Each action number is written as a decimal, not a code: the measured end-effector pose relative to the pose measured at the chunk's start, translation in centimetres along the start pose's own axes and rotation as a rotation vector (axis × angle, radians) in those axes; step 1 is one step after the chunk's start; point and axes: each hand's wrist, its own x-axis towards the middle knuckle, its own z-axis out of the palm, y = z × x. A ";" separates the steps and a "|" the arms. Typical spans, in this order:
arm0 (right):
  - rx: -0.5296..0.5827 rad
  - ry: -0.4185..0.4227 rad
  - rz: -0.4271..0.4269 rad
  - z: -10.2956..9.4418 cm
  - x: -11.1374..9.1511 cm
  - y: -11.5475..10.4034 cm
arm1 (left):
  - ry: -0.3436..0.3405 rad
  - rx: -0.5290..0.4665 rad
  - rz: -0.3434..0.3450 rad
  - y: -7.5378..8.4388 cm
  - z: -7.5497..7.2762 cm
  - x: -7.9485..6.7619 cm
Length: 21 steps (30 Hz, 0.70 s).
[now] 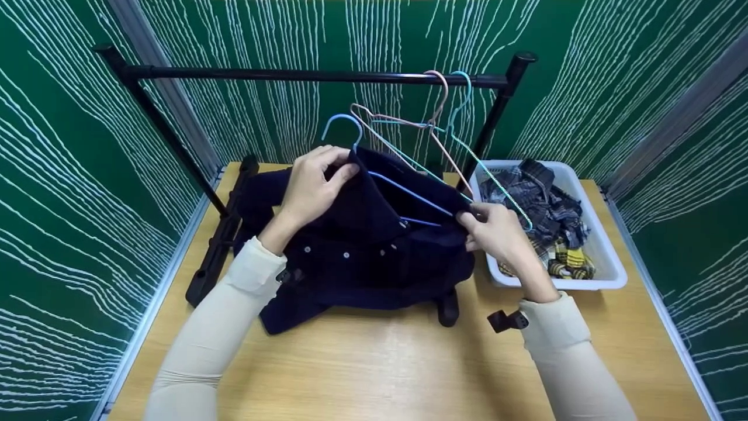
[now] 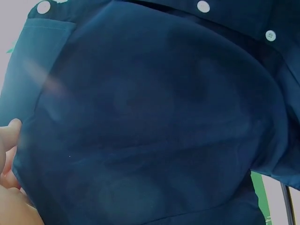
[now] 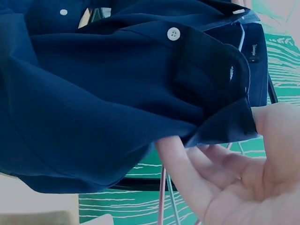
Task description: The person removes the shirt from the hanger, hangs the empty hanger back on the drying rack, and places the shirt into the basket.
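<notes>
A dark navy shirt (image 1: pixel 350 257) with white buttons hangs spread between both hands, a blue hanger (image 1: pixel 409 193) inside its open collar. The hanger's hook sticks up past the collar, below the rack's bar. My left hand (image 1: pixel 315 181) pinches the collar on the left, right beside the hook. At the other end, my right hand (image 1: pixel 497 231) pinches the collar edge near the hanger's right end. The right wrist view shows the thumb and fingers of the right hand (image 3: pixel 225 173) on the folded collar (image 3: pixel 227 124). In the left wrist view, navy cloth (image 2: pixel 150 103) covers most of the picture.
A black clothes rack (image 1: pixel 315 75) stands behind the shirt on the wooden table (image 1: pixel 374 362). From its bar hang a pink hanger (image 1: pixel 447 149) and a teal hanger (image 1: pixel 485 166). A white basket (image 1: pixel 608 263) at the right holds crumpled plaid clothes (image 1: pixel 537 199).
</notes>
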 end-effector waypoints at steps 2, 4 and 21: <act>0.070 -0.026 0.006 0.0 0.0 0.3 | -0.003 -0.007 -0.002 -0.1 -0.1 0.0; 0.137 -0.047 0.004 -0.1 0.0 0.6 | -0.010 -0.018 -0.007 -0.2 -0.3 0.0; 0.831 -0.236 -0.062 0.0 0.3 2.7 | -0.038 -0.097 -0.060 -1.4 -2.2 -0.2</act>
